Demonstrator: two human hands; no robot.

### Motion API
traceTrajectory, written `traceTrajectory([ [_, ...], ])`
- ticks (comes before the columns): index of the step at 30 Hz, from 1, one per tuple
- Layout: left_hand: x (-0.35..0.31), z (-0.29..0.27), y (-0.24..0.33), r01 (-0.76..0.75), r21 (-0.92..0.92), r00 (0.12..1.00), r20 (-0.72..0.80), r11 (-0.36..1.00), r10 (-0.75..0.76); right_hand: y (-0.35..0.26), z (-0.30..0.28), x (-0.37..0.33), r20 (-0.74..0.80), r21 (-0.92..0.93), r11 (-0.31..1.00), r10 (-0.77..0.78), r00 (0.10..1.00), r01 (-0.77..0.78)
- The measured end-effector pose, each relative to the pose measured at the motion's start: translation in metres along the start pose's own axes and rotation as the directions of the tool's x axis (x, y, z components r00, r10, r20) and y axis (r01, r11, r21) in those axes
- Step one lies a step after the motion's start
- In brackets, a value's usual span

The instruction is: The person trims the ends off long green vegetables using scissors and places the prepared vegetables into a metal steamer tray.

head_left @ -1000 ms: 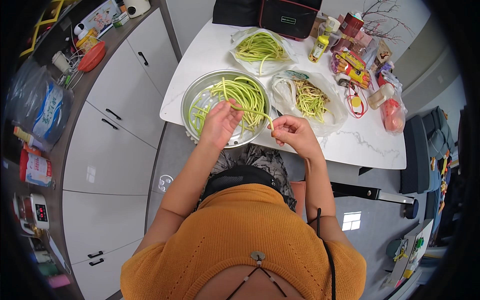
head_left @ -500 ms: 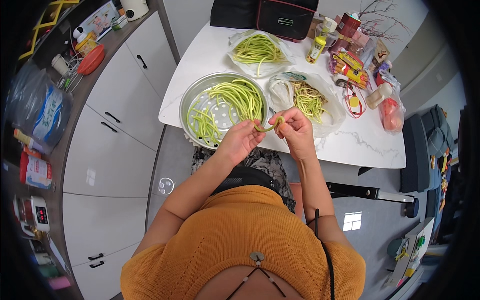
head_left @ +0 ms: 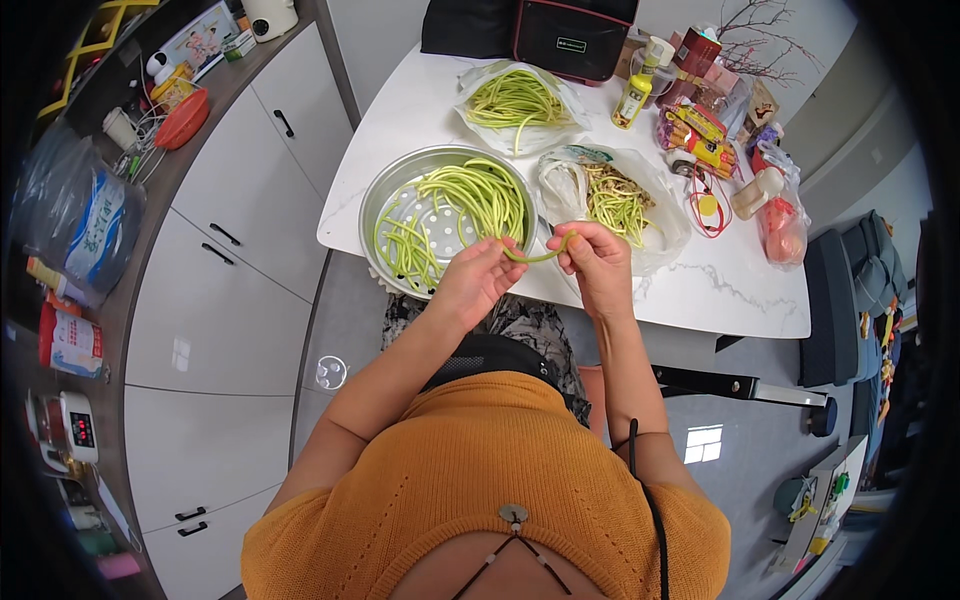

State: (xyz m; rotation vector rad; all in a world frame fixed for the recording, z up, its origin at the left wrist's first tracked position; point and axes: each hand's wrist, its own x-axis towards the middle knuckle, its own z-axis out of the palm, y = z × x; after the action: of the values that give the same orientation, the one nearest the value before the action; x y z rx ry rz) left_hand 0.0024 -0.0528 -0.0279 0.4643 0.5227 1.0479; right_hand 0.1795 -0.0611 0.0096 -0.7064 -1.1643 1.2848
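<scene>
My left hand [head_left: 472,284] and my right hand [head_left: 602,270] are raised at the table's near edge, fingertips pinched. Between them runs one curved garlic scape [head_left: 541,258], an end in each hand. Beyond my left hand stands a round perforated metal steamer pan [head_left: 432,212]. Long garlic scapes [head_left: 487,200] lie bunched on its right side, and short cut pieces [head_left: 408,250] are piled at its left. Just past my right hand is an open plastic bag [head_left: 668,195] with trimmed tips and yellowish scraps [head_left: 618,200]. More whole scapes [head_left: 515,98] fill a farther bag.
On the white table [head_left: 740,290], a yellow-green bottle [head_left: 632,98], snack packets [head_left: 700,140], a red cord [head_left: 708,205] and a bag of pink-red items [head_left: 783,228] stand at the right. A black case [head_left: 572,40] is at the back. Cabinets [head_left: 220,290] line the left.
The scape's right end was curled at my right fingertips; now it is drawn straighter between my hands. My right hand has shifted slightly right. The pan and bags have not moved.
</scene>
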Motion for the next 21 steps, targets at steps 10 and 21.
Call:
traceTrajectory([
  [10,-0.002,0.006,0.025,-0.390,0.324,0.904,-0.046,0.862,0.426,-0.022,0.003,0.003,-0.025,-0.736,0.634,-0.374,0.927,0.236],
  [21,0.000,0.007,0.039,-0.284,0.280,0.957,0.025,0.917,0.289,-0.031,-0.013,-0.001,0.350,-0.285,0.941,0.277,0.895,-0.180],
])
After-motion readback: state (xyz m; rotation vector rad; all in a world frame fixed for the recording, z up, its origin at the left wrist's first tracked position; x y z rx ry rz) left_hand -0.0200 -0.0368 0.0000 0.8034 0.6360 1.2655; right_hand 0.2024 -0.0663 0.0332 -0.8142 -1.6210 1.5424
